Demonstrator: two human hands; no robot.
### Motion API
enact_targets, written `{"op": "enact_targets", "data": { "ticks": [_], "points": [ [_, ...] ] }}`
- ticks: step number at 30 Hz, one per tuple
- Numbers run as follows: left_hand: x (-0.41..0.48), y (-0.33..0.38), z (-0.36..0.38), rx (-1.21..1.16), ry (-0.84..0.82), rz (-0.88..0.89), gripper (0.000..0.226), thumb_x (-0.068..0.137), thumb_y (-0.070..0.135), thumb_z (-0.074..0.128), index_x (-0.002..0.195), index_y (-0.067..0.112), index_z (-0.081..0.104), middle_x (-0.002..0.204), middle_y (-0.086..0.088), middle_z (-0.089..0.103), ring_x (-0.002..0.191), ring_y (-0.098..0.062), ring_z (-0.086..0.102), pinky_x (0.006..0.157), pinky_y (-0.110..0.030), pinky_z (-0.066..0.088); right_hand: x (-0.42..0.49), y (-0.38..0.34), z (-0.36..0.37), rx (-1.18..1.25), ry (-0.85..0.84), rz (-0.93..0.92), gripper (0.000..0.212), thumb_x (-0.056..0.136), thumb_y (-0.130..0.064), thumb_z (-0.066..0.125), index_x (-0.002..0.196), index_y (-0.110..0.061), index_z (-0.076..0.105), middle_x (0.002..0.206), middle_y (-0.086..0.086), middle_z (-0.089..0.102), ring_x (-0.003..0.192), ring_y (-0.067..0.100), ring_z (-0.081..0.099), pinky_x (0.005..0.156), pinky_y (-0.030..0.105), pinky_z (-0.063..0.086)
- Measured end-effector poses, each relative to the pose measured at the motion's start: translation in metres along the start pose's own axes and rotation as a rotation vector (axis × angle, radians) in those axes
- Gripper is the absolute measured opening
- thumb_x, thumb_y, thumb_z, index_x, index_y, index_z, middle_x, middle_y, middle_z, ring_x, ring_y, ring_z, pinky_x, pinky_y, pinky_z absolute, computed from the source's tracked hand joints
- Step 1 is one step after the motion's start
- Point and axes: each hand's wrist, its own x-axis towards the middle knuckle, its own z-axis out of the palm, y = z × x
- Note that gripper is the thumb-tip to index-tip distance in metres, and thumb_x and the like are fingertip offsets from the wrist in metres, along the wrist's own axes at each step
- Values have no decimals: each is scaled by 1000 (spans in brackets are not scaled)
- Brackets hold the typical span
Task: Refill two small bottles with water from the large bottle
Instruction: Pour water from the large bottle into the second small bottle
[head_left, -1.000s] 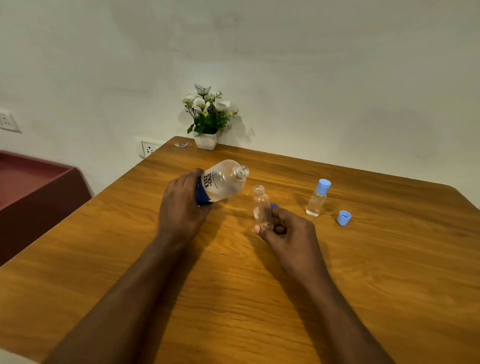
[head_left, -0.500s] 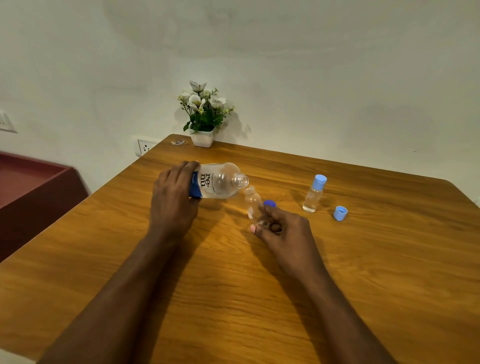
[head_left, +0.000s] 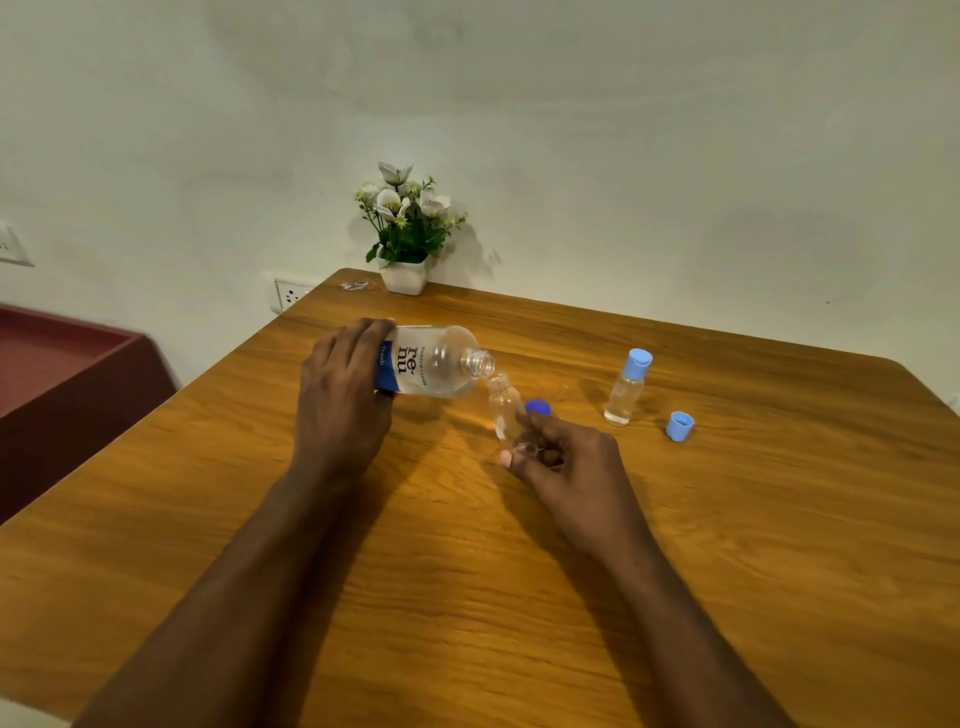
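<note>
The left hand (head_left: 340, 387) is wrapped around the back end of the big bottle (head_left: 431, 361) and holds it lying almost flat above the table (head_left: 727, 545). Its open mouth points at the little bottle (head_left: 503, 408). The right hand (head_left: 563, 457) pinches the bottom of that little bottle with its fingers and leans the top toward the big bottle. The two mouths are just beside each other, nearly touching. I cannot tell if water is running yet.

This looks like the pour into the second little bottle. The other small bottle (head_left: 626, 389) stands to the right of the little bottle with its light blue cap on and some water in it, so that one may be done.

To do this step well, keep the big mouth right over the little mouth. Tip the big bottle slowly, so only a thin stream comes out. The little hole is small and water could run down the side. Hold the little bottle tight and still. Stop before it is full to the top.

A loose light blue cap (head_left: 679, 426) lies farther right of the little bottle. A dark blue cap (head_left: 538, 407) lies just behind the right hand
</note>
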Motion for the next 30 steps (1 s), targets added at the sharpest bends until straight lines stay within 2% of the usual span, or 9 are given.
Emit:
{"op": "enact_targets", "data": {
  "ticks": [10, 16, 19, 27, 30],
  "points": [
    [1, -1, -3, 13, 8, 29, 66, 71, -3, 73, 132, 5, 48, 132, -16, 53, 124, -33, 44, 100, -48, 38, -1, 1, -1, 20, -32, 5, 50, 82, -25, 74, 130, -22, 59, 86, -18, 68, 81, -15, 58, 65, 1, 40],
    [1, -1, -3, 19, 34, 46, 64, 71, -4, 72, 131, 4, 49, 131, -18, 53, 123, -34, 45, 99, -49, 40, -1, 2, -1, 20, -50, 3, 52, 84, -27, 73, 133, -24, 56, 95, -19, 68, 87, -14, 58, 67, 4, 40],
    [2, -1, -4, 25, 42, 50, 64, 71, -4, 72, 130, 3, 49, 130, -18, 53, 123, -34, 46, 99, -49, 41, -1, 3, -1, 30, -62, 7, 52, 84, -27, 72, 133, -25, 55, 92, -21, 66, 88, -19, 54, 63, 1, 39],
    [2, -1, -4, 22, 54, 55, 65, 69, -5, 72, 130, 3, 49, 130, -18, 53, 123, -35, 46, 98, -48, 39, -1, 4, -1, 33, -59, 11, 49, 83, -23, 74, 130, -21, 60, 86, -26, 64, 86, -22, 55, 67, -3, 37],
    [2, -2, -3, 22, 55, 51, 66, 70, -5, 72, 131, 4, 49, 130, -18, 53, 123, -35, 45, 99, -48, 40, -1, 5, -1, 31, -68, 14, 50, 83, -24, 73, 130, -22, 59, 85, -32, 59, 87, -27, 52, 67, -4, 37]
  ]
}}
